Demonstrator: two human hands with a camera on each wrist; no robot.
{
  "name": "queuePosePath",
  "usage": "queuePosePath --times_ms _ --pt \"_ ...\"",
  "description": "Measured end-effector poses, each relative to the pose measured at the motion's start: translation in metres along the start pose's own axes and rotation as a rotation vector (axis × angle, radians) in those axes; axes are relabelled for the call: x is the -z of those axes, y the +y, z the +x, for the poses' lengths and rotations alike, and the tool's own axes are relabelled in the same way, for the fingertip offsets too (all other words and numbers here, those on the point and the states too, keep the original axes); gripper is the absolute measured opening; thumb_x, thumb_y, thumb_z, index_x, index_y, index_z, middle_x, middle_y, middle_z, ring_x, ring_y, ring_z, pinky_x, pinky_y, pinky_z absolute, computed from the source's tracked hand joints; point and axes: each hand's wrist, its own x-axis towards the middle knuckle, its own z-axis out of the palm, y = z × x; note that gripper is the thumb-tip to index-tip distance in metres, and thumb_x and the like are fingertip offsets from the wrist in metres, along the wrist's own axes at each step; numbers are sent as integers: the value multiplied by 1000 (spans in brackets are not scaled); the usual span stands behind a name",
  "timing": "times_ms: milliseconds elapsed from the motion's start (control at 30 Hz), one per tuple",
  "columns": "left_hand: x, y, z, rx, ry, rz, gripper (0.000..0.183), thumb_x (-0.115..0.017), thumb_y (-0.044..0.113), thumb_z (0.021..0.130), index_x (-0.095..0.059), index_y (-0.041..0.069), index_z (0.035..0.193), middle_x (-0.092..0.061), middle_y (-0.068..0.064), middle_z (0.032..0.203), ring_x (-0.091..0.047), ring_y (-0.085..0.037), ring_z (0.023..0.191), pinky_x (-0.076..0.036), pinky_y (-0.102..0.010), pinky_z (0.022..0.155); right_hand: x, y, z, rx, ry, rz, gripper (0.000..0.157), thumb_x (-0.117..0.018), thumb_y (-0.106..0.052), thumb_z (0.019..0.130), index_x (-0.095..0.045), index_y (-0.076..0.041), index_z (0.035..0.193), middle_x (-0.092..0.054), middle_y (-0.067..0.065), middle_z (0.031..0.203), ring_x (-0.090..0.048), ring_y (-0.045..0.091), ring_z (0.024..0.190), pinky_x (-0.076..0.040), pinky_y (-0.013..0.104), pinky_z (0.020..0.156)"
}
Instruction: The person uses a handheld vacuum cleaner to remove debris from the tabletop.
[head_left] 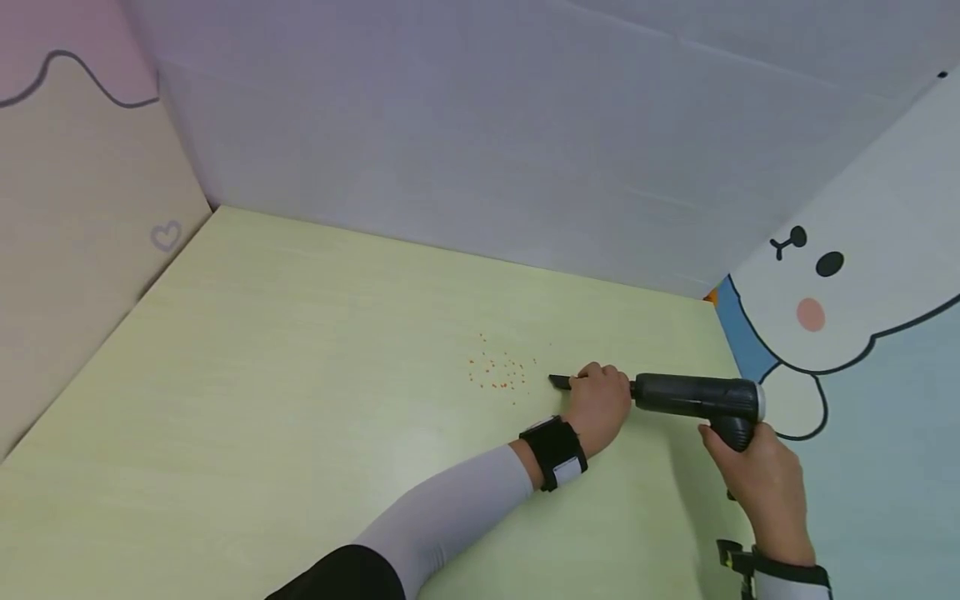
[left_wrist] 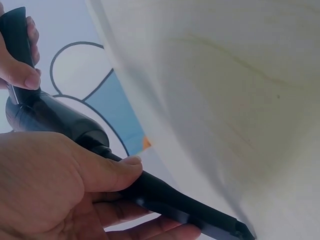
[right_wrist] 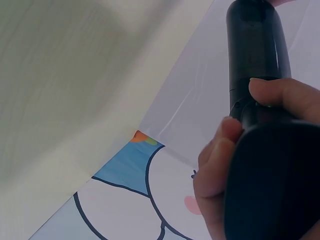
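Observation:
A black handheld vacuum cleaner (head_left: 690, 395) is held level over the right part of the table. My right hand (head_left: 765, 483) grips its handle, and in the right wrist view the fingers (right_wrist: 215, 170) wrap round it. My left hand (head_left: 598, 407) holds the slim black nozzle (left_wrist: 170, 197) at the front, thumb on one side and fingers beneath in the left wrist view. The nozzle's tip points left at a patch of small orange crumbs (head_left: 504, 385) scattered on the table, a short gap away. Whether the tip touches the tabletop I cannot tell.
The pale yellow table (head_left: 262, 375) is bounded by a white back panel (head_left: 450, 125), a beige left panel (head_left: 75, 250) and a right panel (head_left: 885, 467) with a cartoon animal. The vacuum's rear end reaches over the table's right edge, in front of that panel.

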Motion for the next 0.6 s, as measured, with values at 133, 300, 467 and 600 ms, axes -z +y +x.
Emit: queuePosePath --times_ms 133,300,467,600 --pt "-3 0 2 20 25 11 23 -51 32 94 -64 16 104 -65 0 92 -62 -18 81 -56 -28 66 -2 -1 2 7 -1 8 68 -55 -60 80 -46 6 92 -52 14 66 -49 26 53 -35 36 40" --pt "-7 -2 5 36 36 0 22 -52 32 93 -64 16 101 -65 0 91 -62 -18 81 -56 -30 65 -3 -5 4 21 4 4 67 -56 -58 81 -46 7 94 -53 15 67 -49 25 53 -36 36 40" --pt "-7 -5 8 66 65 -5 20 -53 33 93 -65 17 97 -64 0 89 -61 -17 80 -56 -29 65 -5 -9 6 33 24 6 67 -56 -58 81 -46 8 93 -52 16 66 -49 25 51 -36 36 39" --pt "-12 -6 13 87 72 -20 19 -54 34 92 -64 18 95 -63 0 87 -60 -18 79 -56 -31 63 -7 -13 9 47 44 14 66 -57 -56 82 -46 7 94 -52 16 67 -48 25 51 -35 36 39"
